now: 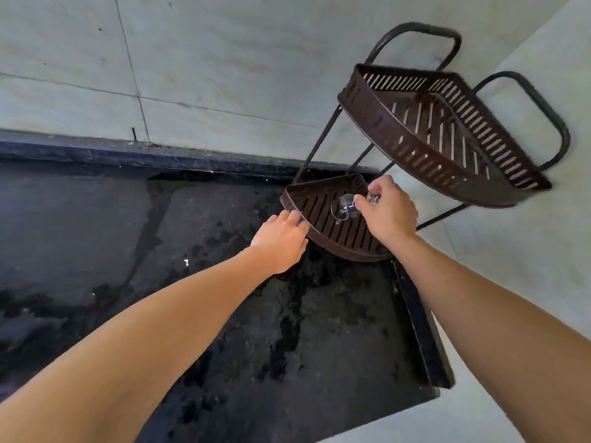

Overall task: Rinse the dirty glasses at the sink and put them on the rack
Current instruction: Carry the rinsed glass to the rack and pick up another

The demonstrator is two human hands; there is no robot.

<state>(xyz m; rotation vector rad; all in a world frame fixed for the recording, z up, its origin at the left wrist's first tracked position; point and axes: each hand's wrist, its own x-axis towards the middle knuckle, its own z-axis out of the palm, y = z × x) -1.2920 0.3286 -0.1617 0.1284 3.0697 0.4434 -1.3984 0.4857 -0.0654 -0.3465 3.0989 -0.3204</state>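
Note:
A dark brown two-tier corner rack stands on the counter at the wall. Its lower shelf [323, 215] has a slotted floor. My right hand [388, 207] holds a clear glass [343, 206] over that lower shelf, fingers pinching it; the glass looks wet and its round base or rim faces the camera. My left hand [281, 239] rests on the front left rim of the lower shelf, fingers fairly straight on the edge. The upper shelf [441, 135] holds nothing that I can see.
A dark wet stone counter [160, 251] stretches left and toward me, with a raised lip [128, 151] along the pale tiled wall [192, 59]. The rack's black tube handles [419, 30] rise at the top right. No sink or tap is in view.

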